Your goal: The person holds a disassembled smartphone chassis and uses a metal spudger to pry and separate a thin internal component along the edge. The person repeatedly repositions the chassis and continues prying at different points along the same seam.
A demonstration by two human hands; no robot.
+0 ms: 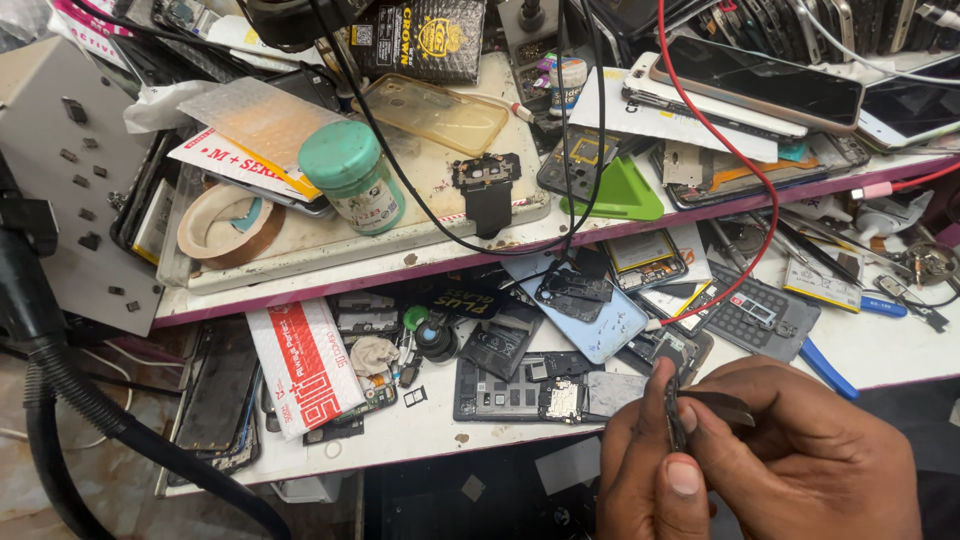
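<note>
Small dark metal part [674, 412], thin and narrow, held upright on edge; beside it a flat grey strip [722, 404], tapering to a point toward the right and lying nearly level; both are pinched between the fingers [684, 474] in the air, just off the table's near edge

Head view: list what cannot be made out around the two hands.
- Small dark flat part: pinched between left hand and right hand; fingers cover it, kind unclear.
- Both hands: wrists cut off by the bottom edge.
- Opened dark phone frame: its right end hidden behind the fingers.
</note>
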